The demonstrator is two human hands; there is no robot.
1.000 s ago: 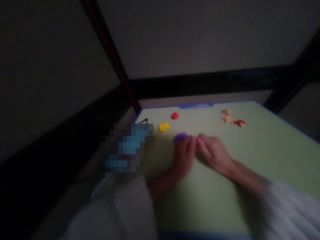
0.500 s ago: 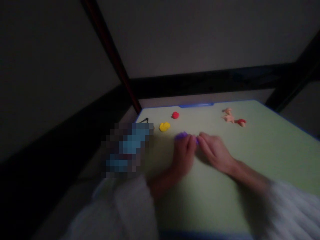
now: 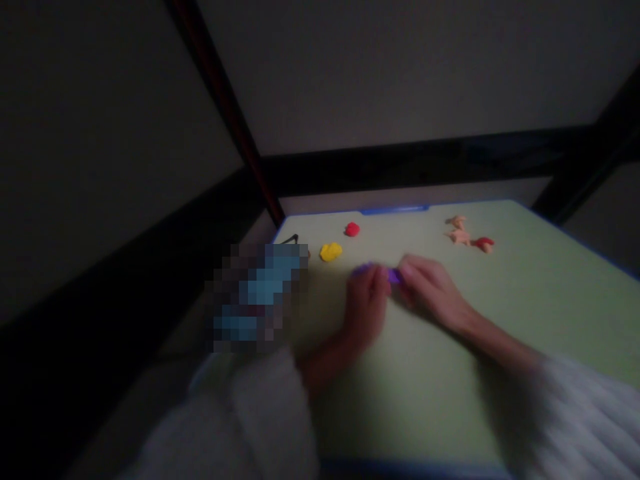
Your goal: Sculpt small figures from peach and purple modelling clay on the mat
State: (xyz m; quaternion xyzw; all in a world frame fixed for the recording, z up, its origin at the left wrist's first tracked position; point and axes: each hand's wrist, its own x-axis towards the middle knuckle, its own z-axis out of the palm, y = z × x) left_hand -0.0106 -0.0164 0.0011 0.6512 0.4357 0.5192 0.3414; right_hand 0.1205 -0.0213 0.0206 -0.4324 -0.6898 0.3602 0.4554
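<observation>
A piece of purple modelling clay (image 3: pixel 395 275) stretches between my two hands above the table. My left hand (image 3: pixel 367 300) is closed round one end of it, and a bit of purple shows beyond its knuckles. Thumb and fingers of my right hand (image 3: pixel 433 287) pinch the other end. A yellow lump of clay (image 3: pixel 331 251) lies beyond my left hand, with a red lump of clay (image 3: pixel 353 229) farther back. The fingertips are blurred, and part of the purple clay is hidden behind the left fingers.
The pale green table (image 3: pixel 540 293) has a blue edge. At its far right lie small flesh-coloured clay shapes (image 3: pixel 459 236) and a red-topped piece (image 3: pixel 484 244). A pixelated blue object (image 3: pixel 267 287) covers the left side, a thin black part (image 3: pixel 294 239) sticking out behind it.
My right hand has drawn slightly up and away from the left, so more purple clay shows between them. The left hand stays nearly in place.
</observation>
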